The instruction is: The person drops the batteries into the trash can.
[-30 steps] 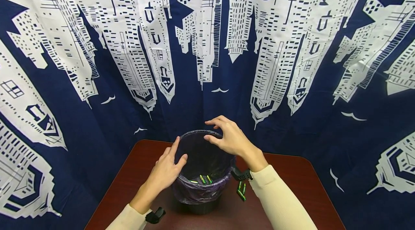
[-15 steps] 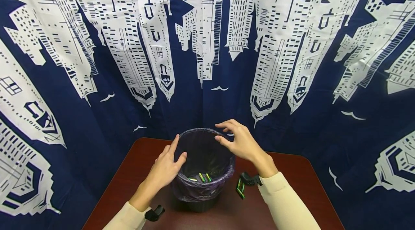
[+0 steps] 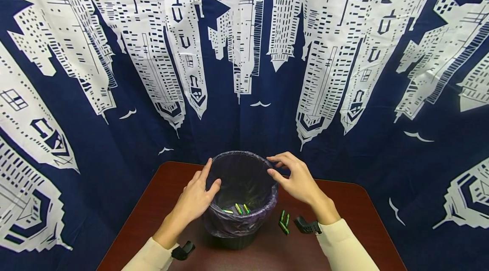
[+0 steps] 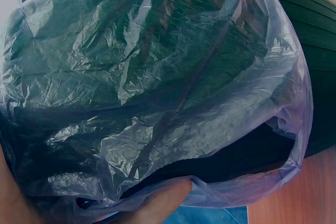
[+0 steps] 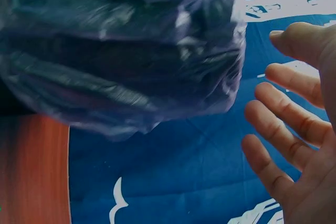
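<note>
A dark trash bin (image 3: 237,243) stands on the table, lined with a translucent purple bag (image 3: 238,225) folded over its rim. My left hand (image 3: 195,196) holds the bin's left rim, thumb over the inside and fingers along the outside. In the left wrist view a fingertip (image 4: 176,191) meets the edge of the crinkled bag (image 4: 157,87). By the right rim, my right hand (image 3: 296,175) has its fingers spread and loosely bent. The right wrist view shows this hand (image 5: 299,129) holding nothing, apart from the bag (image 5: 126,51).
Several small green-and-yellow batteries (image 3: 239,209) show inside the bin. More batteries (image 3: 284,222) lie on the reddish-brown table (image 3: 344,207) to its right. A navy curtain (image 3: 244,126) with white buildings hangs close behind the table.
My right hand has moved from over the bin's opening, right and slightly down, to beside the rim. The left hand has stayed put. The batteries on the table are now uncovered by the wrist strap.
</note>
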Demonstrator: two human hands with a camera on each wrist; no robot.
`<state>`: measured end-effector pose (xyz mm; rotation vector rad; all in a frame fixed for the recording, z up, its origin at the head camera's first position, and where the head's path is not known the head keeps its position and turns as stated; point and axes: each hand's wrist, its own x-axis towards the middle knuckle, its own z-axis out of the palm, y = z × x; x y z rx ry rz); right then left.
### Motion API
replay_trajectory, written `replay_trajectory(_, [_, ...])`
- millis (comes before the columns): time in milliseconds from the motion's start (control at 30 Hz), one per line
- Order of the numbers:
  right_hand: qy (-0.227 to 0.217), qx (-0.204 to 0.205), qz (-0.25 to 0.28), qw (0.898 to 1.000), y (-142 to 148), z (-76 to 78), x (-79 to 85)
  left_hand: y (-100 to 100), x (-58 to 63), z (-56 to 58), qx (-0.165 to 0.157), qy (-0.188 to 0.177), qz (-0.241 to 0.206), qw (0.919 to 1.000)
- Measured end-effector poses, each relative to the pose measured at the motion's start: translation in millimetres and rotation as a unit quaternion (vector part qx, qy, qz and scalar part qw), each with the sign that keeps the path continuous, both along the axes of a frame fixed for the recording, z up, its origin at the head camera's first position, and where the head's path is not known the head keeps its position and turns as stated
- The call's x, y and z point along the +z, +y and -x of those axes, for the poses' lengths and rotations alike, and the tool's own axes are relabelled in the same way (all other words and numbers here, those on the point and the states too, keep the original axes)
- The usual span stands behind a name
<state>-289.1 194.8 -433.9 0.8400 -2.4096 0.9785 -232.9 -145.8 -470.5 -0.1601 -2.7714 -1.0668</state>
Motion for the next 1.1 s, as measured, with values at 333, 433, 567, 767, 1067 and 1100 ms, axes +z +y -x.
replay_trajectory(333, [0.009, -0.009, 0.011, 1.000, 15.6, -7.5, -18.8, -1.4, -0.9, 0.2, 0.004, 0.003, -0.003, 1.0000])
replay_trajectory(433, [0.019, -0.008, 0.018, 1.000, 20.2, -9.0, -24.8, -1.6, -1.3, 0.6, 0.003, 0.004, -0.002, 1.0000])
replay_trajectory(567, [0.025, -0.009, 0.030, 0.999, 26.9, -10.4, -36.5, -1.5, -2.5, 0.5, 0.001, -0.001, 0.000, 1.0000])
replay_trajectory(767, [0.013, -0.018, 0.033, 0.999, 36.4, -13.1, -55.4, -1.0, -1.2, 1.2, 0.002, 0.005, 0.002, 1.0000])
replay_trajectory(1067, [-0.024, -0.030, 0.027, 0.999, 51.3, -16.3, -85.5, -0.5, -2.9, 0.6, -0.002, 0.017, 0.000, 0.9999])
replay_trajectory(1100, [-0.029, -0.031, 0.027, 0.999, 52.4, -16.6, -88.8, -0.7, -2.7, 0.6, -0.002, 0.018, 0.000, 0.9998])
